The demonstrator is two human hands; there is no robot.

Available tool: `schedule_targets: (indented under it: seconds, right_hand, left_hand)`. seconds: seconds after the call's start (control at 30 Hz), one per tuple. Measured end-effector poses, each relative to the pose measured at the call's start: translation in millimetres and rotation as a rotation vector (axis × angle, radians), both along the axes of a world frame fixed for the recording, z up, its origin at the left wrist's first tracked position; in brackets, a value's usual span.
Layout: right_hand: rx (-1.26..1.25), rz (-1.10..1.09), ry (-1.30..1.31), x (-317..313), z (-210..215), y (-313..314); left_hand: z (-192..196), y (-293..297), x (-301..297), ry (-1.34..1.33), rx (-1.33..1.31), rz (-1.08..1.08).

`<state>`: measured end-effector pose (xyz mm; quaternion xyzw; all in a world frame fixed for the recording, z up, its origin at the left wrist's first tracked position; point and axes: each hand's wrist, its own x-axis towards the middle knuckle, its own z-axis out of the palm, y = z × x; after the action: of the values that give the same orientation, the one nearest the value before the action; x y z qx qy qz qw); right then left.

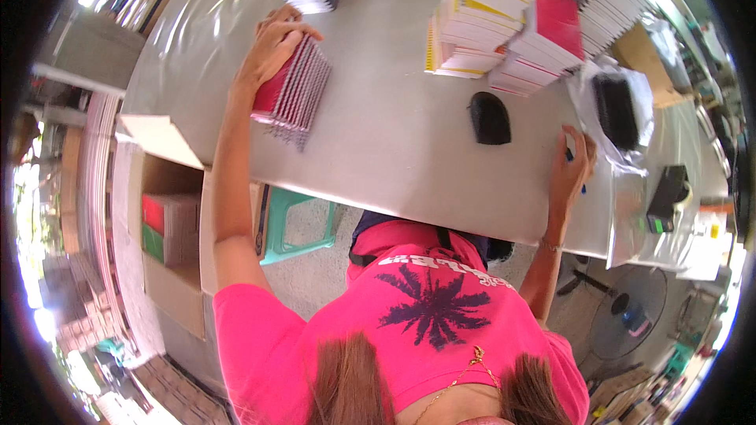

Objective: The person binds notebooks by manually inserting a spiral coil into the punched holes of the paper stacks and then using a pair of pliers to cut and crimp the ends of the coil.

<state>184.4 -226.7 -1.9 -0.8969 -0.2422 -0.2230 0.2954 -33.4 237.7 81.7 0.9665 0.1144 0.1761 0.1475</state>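
On the grey table (394, 142), my left hand (272, 47) presses a stack of red spiral notebooks (293, 93).

My left fingers lie curled over the stack's far end, closed on it from above; squaring it well means holding the coils aligned and pushing evenly so none fans out. My right hand (568, 167) rests at the table's near edge, closed loosely around something small and blue that I cannot make out. 1 black oval object (489, 118) lies between my hands, unidentifiable. Taller notebook piles (512, 24) are cut off at the rim.
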Motion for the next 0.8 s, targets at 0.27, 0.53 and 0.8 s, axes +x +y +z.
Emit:
schedule_targets:
  seconds: [0.27,0.53,0.8]
  right_hand:
    - [0.666,0.301,0.214,59,70,83]
    - [0.512,0.323,0.598,76,97,89]
    - [0.427,0.338,0.519,82,116,75]
  left_hand:
    - [15,-17,-1,-0.060,0.043,0.115]
    - [60,-108,16,-0.300,-0.140,-0.033]
    - [51,-175,67,-0.305,-0.337,-0.359]
